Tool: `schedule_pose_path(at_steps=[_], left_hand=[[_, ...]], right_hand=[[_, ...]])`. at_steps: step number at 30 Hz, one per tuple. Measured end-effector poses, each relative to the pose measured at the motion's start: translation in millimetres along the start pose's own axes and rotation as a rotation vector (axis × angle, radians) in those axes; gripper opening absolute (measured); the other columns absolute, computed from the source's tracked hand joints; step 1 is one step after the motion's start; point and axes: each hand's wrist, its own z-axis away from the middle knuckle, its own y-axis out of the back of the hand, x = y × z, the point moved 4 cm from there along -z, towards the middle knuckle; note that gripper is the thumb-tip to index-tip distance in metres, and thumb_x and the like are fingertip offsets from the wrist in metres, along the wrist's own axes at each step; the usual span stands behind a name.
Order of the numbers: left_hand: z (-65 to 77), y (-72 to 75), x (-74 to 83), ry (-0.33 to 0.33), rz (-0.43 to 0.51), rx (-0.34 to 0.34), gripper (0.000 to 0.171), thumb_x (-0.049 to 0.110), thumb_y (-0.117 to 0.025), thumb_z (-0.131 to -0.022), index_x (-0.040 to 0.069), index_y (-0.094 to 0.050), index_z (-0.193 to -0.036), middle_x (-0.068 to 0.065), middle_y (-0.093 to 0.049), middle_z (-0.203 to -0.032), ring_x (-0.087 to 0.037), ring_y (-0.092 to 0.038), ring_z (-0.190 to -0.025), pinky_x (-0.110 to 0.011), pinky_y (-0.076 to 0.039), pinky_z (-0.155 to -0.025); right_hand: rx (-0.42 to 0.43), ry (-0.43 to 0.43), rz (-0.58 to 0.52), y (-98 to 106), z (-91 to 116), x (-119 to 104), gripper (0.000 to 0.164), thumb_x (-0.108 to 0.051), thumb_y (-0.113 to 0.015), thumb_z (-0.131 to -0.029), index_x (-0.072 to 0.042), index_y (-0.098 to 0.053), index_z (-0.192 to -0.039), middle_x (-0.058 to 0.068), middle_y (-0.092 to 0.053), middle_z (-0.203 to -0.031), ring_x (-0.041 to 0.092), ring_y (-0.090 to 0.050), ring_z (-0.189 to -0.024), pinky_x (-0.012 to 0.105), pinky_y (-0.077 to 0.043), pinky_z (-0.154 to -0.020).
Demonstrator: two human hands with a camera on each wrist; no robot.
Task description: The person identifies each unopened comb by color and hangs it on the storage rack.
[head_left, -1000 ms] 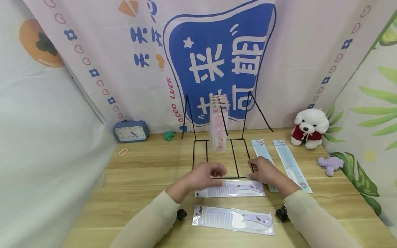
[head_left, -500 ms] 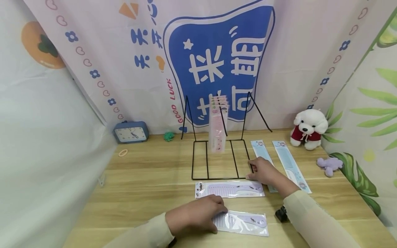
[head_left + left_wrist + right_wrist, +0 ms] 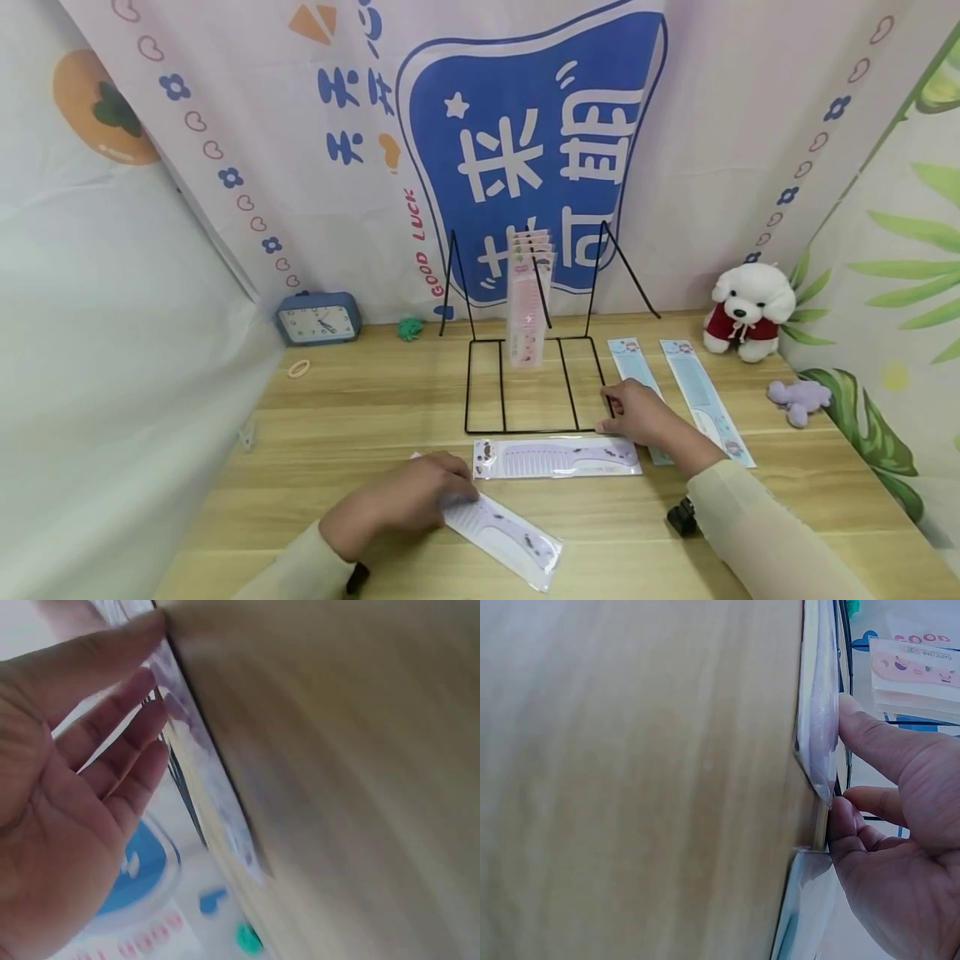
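The left hand pinches a pale-purple comb in clear packaging near the front of the wood-grained surface; a second packaged purple comb lies between it and the black wire rack the right hand grips. Behind hangs printed white cloth.

Pink capitals are spelling GOOD LUCK up the pale backdrop, with blue characters reading 天天开 sitting higher up, while the blue panel is flashing white 来, 可 and 期 and another character is hiding partly behind the hanging packets. Over on the blue clock, a ring of numerals is showing too small to read surely, and the right wrist view is catching fine print on the pink packet, too tiny to make out.
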Motion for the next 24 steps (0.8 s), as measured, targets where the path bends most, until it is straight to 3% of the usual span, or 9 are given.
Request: schedule_pose_path(at_steps=[6,14,18,20,24], left_hand=[[27.1,12.1,-40.0,0.133,0.042,0.031,0.062,-0.016,-0.077,-0.079,0.017,-0.079,-0.132,-0.001,-0.073,-0.135,-0.026,-0.068,-0.128,-0.047,-0.056,-0.112],[36.6,18.9,-90.7,0.250,-0.023,0.107,0.061,-0.024,-0.064,-0.083,0.011,-0.078,-0.131,-0.008,-0.074,-0.137,-0.036,-0.067,-0.131,-0.056,-0.053,-0.114],[36.3,21.6,-112.2,0.394,-0.005,0.180,0.055,-0.017,-0.057,-0.093,0.012,-0.075,-0.136,-0.008,-0.074,-0.140,-0.036,-0.067,-0.134,-0.057,-0.051,-0.117],[36.5,25.4,-120.3,0.499,0.007,0.224,0.049,-0.008,-0.056,-0.102,0.012,-0.071,-0.143,-0.011,-0.071,-0.144,-0.039,-0.065,-0.137,-0.059,-0.050,-0.118],[32.2,33.7,-123.9,0.704,0.001,0.291,0.039,0.014,-0.063,-0.108,-0.003,-0.065,-0.143,-0.024,-0.073,-0.133,-0.045,-0.070,-0.123,-0.062,-0.056,-0.107]], right_hand=[[0.007,0.006,0.007,3.3,0.4,-1.7,0.075,-0.028,-0.087,-0.095,0.007,-0.055,-0.154,0.025,-0.066,-0.133,0.030,-0.061,-0.113,0.055,-0.055,-0.101],[-0.003,0.004,-0.007,3.6,0.6,-0.4,0.076,-0.028,-0.087,-0.095,0.008,-0.054,-0.154,0.020,-0.066,-0.121,0.028,-0.058,-0.103,0.049,-0.052,-0.089],[-0.003,0.002,-0.021,1.6,0.5,-0.9,0.076,-0.028,-0.087,-0.096,0.008,-0.055,-0.154,0.023,-0.065,-0.129,0.030,-0.060,-0.109,0.052,-0.054,-0.095],[0.000,0.002,-0.016,0.7,0.8,-1.6,0.076,-0.029,-0.087,-0.095,0.007,-0.055,-0.154,0.024,-0.065,-0.133,0.029,-0.060,-0.111,0.054,-0.055,-0.098],[0.001,0.001,-0.009,0.0,1.4,-3.1,0.075,-0.029,-0.087,-0.095,0.007,-0.056,-0.154,0.022,-0.066,-0.129,0.029,-0.059,-0.107,0.051,-0.054,-0.094]])
